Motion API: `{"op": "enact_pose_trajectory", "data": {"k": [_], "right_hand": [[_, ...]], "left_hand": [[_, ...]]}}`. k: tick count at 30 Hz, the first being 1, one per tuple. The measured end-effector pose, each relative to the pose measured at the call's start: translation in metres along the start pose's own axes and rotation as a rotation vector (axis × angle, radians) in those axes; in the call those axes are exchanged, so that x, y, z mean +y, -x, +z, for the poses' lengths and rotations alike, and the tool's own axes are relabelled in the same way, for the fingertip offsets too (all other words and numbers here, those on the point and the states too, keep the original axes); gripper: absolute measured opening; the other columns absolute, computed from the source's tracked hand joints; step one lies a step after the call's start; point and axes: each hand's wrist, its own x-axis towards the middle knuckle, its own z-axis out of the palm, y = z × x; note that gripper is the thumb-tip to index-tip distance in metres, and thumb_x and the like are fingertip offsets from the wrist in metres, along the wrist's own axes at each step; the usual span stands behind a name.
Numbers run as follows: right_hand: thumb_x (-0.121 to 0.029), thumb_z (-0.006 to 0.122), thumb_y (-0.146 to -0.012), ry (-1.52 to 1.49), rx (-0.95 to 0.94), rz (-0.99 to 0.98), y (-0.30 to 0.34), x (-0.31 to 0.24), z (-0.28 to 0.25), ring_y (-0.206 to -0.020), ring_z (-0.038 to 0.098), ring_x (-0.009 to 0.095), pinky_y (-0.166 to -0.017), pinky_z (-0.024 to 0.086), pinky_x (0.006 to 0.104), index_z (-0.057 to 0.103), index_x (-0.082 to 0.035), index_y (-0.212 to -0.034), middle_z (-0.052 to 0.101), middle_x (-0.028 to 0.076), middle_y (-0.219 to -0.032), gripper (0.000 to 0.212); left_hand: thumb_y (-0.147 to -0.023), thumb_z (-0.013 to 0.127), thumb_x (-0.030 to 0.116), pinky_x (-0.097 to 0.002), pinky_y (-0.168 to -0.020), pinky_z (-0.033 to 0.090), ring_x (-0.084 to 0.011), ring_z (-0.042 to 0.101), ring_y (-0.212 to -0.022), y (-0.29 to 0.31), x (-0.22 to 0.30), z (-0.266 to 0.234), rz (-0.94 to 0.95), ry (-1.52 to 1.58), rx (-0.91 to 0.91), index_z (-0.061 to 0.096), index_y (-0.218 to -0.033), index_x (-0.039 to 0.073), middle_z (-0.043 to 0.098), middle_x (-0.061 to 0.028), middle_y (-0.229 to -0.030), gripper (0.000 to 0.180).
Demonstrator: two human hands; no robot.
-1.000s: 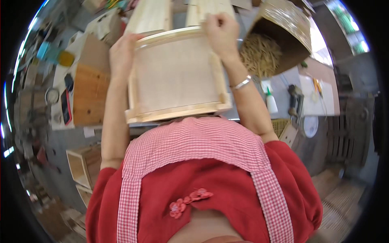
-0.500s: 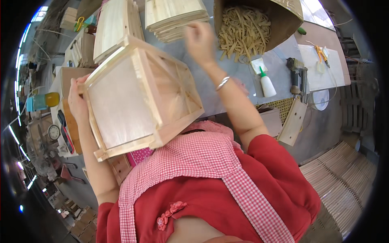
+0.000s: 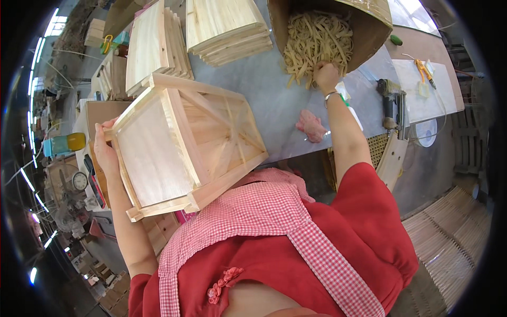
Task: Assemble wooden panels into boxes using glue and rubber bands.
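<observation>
My left hand grips the left edge of a pale wooden box, which tilts against my apron. The box has a flat light panel framed with thin strips on one face and crossed slats on another. At the heap of tan, ribbon-like strips, my right hand has its fingers curled in at the near edge. Whatever lies between those fingertips is hidden. The heap spills from a brown cardboard box lying on its side.
Stacked wooden boards and leaning panels stand at the back of the grey table. A crumpled pink cloth lies mid-table. A white glue bottle is partly behind my right forearm; a nail gun is farther right.
My right hand has moved right, from near the stacked boards to the heap of strips. The wooden box has shifted slightly downward, still in my left hand. The pink cloth is now uncovered.
</observation>
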Motion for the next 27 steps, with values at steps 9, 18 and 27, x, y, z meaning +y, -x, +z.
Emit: {"op": "enact_pose_trajectory", "data": {"k": [9, 18, 27], "right_hand": [[-0.015, 0.067, -0.094, -0.824, -0.012, -0.242, -0.084, -0.084, -0.124, -0.077, 0.068, 0.013, -0.072, 0.053, 0.0305, 0.071, -0.002, -0.091, 0.075, 0.008, -0.084, 0.014], [-0.013, 0.061, -0.1, -0.873, -0.127, -0.205, -0.072, -0.132, -0.142, -0.09, 0.072, 0.017, -0.078, 0.057, 0.0296, 0.065, 0.004, -0.101, 0.076, 0.014, -0.106, 0.017], [-0.014, 0.059, -0.102, -0.928, 0.178, -0.049, -0.046, -0.149, -0.169, -0.077, 0.072, 0.017, -0.068, 0.057, 0.0294, 0.061, 0.003, -0.098, 0.075, 0.013, -0.091, 0.018]], "left_hand": [[-0.112, 0.041, 0.036, -0.0292, -0.093, 0.048, -0.0148, 0.064, -0.1, 0.0, 0.0, 0.004, 0.131, -0.13, -0.018, 0.072, -0.106, -0.001, 0.073, -0.0092, -0.108, 0.049], [-0.112, 0.045, 0.035, -0.0261, -0.087, 0.047, -0.0098, 0.062, -0.092, -0.001, -0.004, 0.009, 0.233, -0.008, -0.061, 0.074, -0.102, -0.002, 0.072, -0.0041, -0.098, 0.048], [-0.111, 0.047, 0.036, -0.0269, -0.088, 0.044, -0.0095, 0.057, -0.092, 0.0, -0.006, 0.014, 0.25, 0.075, -0.054, 0.074, -0.097, 0.001, 0.071, -0.002, -0.095, 0.047]]}}
